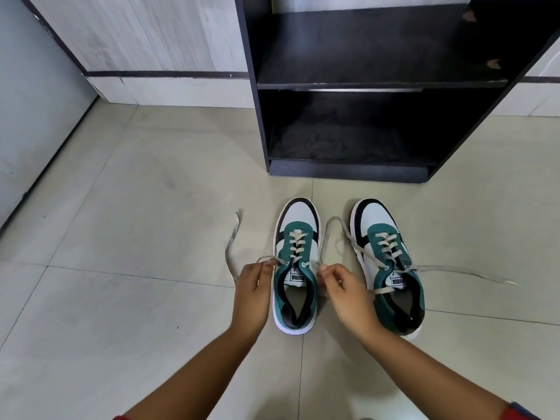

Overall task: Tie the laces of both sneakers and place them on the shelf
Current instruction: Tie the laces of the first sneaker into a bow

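Pale tiled floor [121, 298], with a dark shelf [363, 83] ahead. Two sneakers [295, 265] point toward it. The left one lies between the hands — left hand [253, 294] and right hand [345, 294] each pinch a lace end [265, 258], fingers narrow, wrists angled inward.

Two sneakers stand on the floor: the left sneaker [296, 265] and the right sneaker [389, 265]. Each carries one lace, so two laces: the left lace [231, 237] and the right lace [454, 269]. Two hands show, the left hand [253, 294] and the right hand [348, 294]. One shelf unit [378, 83] has two boards visible.
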`<state>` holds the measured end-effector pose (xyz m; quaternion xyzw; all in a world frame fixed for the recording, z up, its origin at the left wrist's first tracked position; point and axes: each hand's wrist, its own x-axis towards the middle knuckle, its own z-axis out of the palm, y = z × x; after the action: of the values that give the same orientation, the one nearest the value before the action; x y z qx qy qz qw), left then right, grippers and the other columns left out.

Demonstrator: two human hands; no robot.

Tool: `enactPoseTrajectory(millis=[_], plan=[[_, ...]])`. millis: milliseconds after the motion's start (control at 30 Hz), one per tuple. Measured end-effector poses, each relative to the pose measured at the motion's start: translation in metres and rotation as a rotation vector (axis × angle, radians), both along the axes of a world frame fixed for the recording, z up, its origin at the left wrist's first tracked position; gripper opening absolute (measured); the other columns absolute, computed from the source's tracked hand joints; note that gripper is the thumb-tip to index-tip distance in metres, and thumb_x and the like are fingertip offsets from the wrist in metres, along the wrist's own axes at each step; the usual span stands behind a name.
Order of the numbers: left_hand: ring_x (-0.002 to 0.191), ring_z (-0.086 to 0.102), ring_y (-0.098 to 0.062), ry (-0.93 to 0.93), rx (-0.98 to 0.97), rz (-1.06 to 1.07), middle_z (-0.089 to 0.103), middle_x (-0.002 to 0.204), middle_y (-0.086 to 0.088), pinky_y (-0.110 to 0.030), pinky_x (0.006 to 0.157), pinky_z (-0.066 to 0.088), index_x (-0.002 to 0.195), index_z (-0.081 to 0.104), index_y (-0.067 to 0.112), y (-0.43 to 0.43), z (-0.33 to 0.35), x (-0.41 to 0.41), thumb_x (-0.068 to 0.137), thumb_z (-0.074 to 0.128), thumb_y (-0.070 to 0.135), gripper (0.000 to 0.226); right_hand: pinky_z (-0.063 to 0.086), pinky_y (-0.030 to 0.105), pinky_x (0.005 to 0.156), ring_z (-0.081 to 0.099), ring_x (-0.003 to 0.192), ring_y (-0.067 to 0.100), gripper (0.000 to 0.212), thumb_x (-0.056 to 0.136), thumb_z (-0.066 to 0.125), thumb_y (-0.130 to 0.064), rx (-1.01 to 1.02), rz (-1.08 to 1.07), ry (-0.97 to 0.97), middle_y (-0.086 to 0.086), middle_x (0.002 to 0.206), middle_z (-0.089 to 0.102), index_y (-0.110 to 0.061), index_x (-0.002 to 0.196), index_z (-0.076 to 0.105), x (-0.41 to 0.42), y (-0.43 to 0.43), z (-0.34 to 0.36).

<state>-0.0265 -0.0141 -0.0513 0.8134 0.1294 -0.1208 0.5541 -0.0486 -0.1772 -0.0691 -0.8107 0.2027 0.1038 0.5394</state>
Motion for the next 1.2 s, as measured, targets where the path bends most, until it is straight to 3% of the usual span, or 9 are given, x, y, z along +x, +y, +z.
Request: enactPoseTrajectory(millis=[100, 233, 433, 633, 733, 933, 1067, 1133, 1200], plan=[[0.074, 0.060, 0.007, 0.099, -0.287, 0.078, 0.067, 0.083, 0.018, -0.008, 0.062, 0.042, 0.095, 0.067, 0.025, -0.008, 0.014, 0.009, 0.096, 0.045, 0.024, 0.023, 0.042, 0.025, 0.064, 0.056, 0.075, 0.012, 0.008, 0.089, 0.057, -0.024, 0.393, -0.192, 0.114, -0.006, 0.083, 0.064, -0.023, 0.087, 0.064, 0.011, 0.008, 0.005], [0.046, 0.042, -0.007, 0.281, -0.486, 0.114, 0.068, 0.095, 0.004, -0.024, 0.053, 0.028, 0.100, 0.068, 0.020, -0.007, 0.015, 0.020, 0.093, 0.047, 0.024, 0.023, 0.029, 0.019, 0.047, 0.042, 0.053, 0.006, 0.010, 0.089, 0.055, -0.022, 0.782, -0.271, 0.274, -0.007, 0.070, 0.055, -0.020, 0.084, 0.063, 0.029, 0.005, 0.017], [0.044, 0.034, -0.006, 0.303, -0.453, 0.065, 0.053, 0.075, 0.007, -0.016, 0.044, 0.025, 0.094, 0.068, 0.018, -0.003, 0.011, 0.027, 0.095, 0.042, 0.020, 0.026, 0.032, 0.018, 0.043, 0.045, 0.050, 0.008, 0.019, 0.095, 0.042, -0.015, 0.965, -0.360, 0.262, 0.000, 0.078, 0.066, -0.016, 0.082, 0.055, 0.031, 0.006, 0.014], [0.040, 0.030, -0.004, 0.292, -0.440, 0.085, 0.047, 0.066, 0.006, -0.013, 0.037, 0.023, 0.080, 0.060, 0.017, -0.005, 0.006, 0.032, 0.095, 0.040, 0.016, 0.026, 0.048, 0.017, 0.050, 0.046, 0.056, 0.009, 0.026, 0.097, 0.040, -0.014, 0.944, -0.321, 0.281, -0.005, 0.056, 0.048, -0.008, 0.094, 0.064, 0.037, 0.006, 0.016], [0.040, 0.029, -0.003, 0.309, -0.415, 0.133, 0.044, 0.063, 0.007, -0.013, 0.037, 0.023, 0.075, 0.056, 0.019, -0.004, 0.003, 0.034, 0.094, 0.036, 0.012, 0.028, 0.050, 0.021, 0.051, 0.048, 0.056, 0.014, 0.029, 0.097, 0.039, -0.012, 0.950, -0.441, 0.267, -0.003, 0.049, 0.047, -0.005, 0.082, 0.063, 0.039, 0.001, 0.016], [0.043, 0.030, -0.005, 0.287, -0.367, 0.140, 0.048, 0.063, 0.006, -0.015, 0.041, 0.024, 0.072, 0.054, 0.018, -0.003, -0.001, 0.035, 0.093, 0.037, 0.010, 0.028, 0.037, 0.022, 0.052, 0.041, 0.049, 0.011, 0.031, 0.098, 0.035, -0.014, 0.819, -0.333, 0.288, -0.008, 0.039, 0.041, -0.010, 0.075, 0.056, 0.040, 0.001, 0.013], [0.071, 0.056, -0.002, -0.009, -0.277, -0.164, 0.071, 0.079, 0.018, -0.017, 0.063, 0.043, 0.091, 0.063, 0.000, 0.007, 0.011, 0.041, 0.098, 0.038, 0.016, 0.030, 0.045, 0.023, 0.060, 0.051, 0.060, 0.009, 0.025, 0.097, 0.040, -0.020, 0.312, 0.153, 0.106, -0.013, 0.065, 0.054, -0.017, 0.100, 0.065, 0.048, 0.000, 0.029], [0.098, 0.059, 0.007, -0.152, -0.287, -0.296, 0.070, 0.103, 0.019, -0.008, 0.082, 0.043, 0.105, 0.060, -0.004, 0.008, 0.018, 0.046, 0.098, 0.037, 0.014, 0.030, 0.046, 0.029, 0.067, 0.057, 0.068, 0.005, 0.022, 0.094, 0.046, -0.022, 0.002, 0.394, -0.091, -0.020, 0.076, 0.058, -0.035, 0.085, 0.062, 0.053, 0.004, 0.046], [0.104, 0.059, 0.002, -0.206, -0.323, -0.398, 0.066, 0.116, 0.010, -0.009, 0.085, 0.042, 0.110, 0.060, 0.000, 0.007, 0.025, 0.049, 0.097, 0.040, 0.013, 0.028, 0.037, 0.030, 0.059, 0.048, 0.061, 0.004, 0.034, 0.091, 0.049, -0.021, -0.234, 0.602, -0.217, -0.016, 0.063, 0.048, -0.036, 0.061, 0.044, 0.054, 0.008, 0.062]])
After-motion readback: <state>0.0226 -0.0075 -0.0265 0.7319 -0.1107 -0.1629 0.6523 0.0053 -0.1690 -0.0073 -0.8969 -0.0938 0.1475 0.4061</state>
